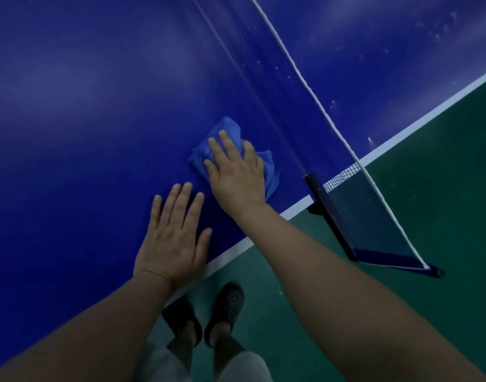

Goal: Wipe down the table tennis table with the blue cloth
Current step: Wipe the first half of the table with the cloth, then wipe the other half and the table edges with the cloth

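The blue table tennis table (pixel 84 119) fills the left and top of the view, with a white line along its near edge. A crumpled blue cloth (pixel 228 128) lies on the table close to the net. My right hand (pixel 236 172) presses flat on the cloth with straight fingers, covering most of it. My left hand (pixel 175 235) rests flat on the bare table surface just left of the cloth, near the white edge line, fingers straight and slightly spread.
The net (pixel 313 111) runs diagonally just right of the cloth, and its dark clamp post (pixel 332 213) juts out past the table edge. White specks dot the table half beyond the net. Green floor (pixel 415 188) lies below, with my feet in dark shoes (pixel 225 310).
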Available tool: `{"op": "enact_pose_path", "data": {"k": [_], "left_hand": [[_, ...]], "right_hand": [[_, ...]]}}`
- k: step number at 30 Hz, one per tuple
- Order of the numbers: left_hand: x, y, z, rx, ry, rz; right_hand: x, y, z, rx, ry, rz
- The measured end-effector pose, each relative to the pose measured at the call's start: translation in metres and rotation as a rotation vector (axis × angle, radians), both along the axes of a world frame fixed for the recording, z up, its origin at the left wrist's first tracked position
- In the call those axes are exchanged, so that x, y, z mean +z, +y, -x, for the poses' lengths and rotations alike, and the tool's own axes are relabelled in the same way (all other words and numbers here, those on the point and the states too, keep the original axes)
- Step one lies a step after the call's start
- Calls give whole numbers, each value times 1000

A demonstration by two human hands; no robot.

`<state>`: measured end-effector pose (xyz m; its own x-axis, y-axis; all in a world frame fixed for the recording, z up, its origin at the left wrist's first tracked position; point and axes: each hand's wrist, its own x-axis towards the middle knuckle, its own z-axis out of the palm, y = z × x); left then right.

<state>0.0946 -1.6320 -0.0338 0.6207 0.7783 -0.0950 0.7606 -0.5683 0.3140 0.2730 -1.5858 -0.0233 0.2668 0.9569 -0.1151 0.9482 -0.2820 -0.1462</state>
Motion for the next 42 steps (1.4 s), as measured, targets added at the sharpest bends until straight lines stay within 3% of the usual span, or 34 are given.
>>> {"op": "enact_pose_path", "data": {"k": [3, 5, 8, 9, 11, 13, 15, 17, 20, 22, 26, 32, 35, 42], "left_hand": [[1, -1, 0, -3, 8, 15], [1, -2, 2, -7, 13, 14], [2, 0, 2, -14, 19, -2], [2, 1, 2, -17, 21, -5], [2, 0, 1, -19, 24, 0], [3, 0, 2, -16, 35, -7], [3, 0, 1, -22, 49, -13], [3, -1, 0, -28, 56, -26], [4, 1, -2, -39, 54, -27], [2, 1, -1, -43, 62, -22], [4, 2, 0, -47, 89, -14], [11, -3, -1, -48, 221, -19], [22, -16, -5, 10, 221, -2], [49, -124, -72, 42, 168, 57]], "right_hand": [[-7, -24, -50, -151, -147, 83], [-12, -88, -75, -118, -257, 216], [6, -200, -75, -159, -263, 289], [13, -221, -72, -163, -242, 247], [25, -221, -62, -254, -222, -22], [36, -165, -43, -363, -102, -289], [36, -97, -17, -270, -30, -361], [18, -45, -4, -145, -58, -248], [-15, -40, -42, -203, -132, -77], [-24, -95, -73, -266, -184, 33], [-13, -235, -92, -182, -273, 199], [6, -321, -87, -139, -198, 209], [17, -328, -84, -222, -1, 118], [15, -340, -145, 79, 154, -165]]}}
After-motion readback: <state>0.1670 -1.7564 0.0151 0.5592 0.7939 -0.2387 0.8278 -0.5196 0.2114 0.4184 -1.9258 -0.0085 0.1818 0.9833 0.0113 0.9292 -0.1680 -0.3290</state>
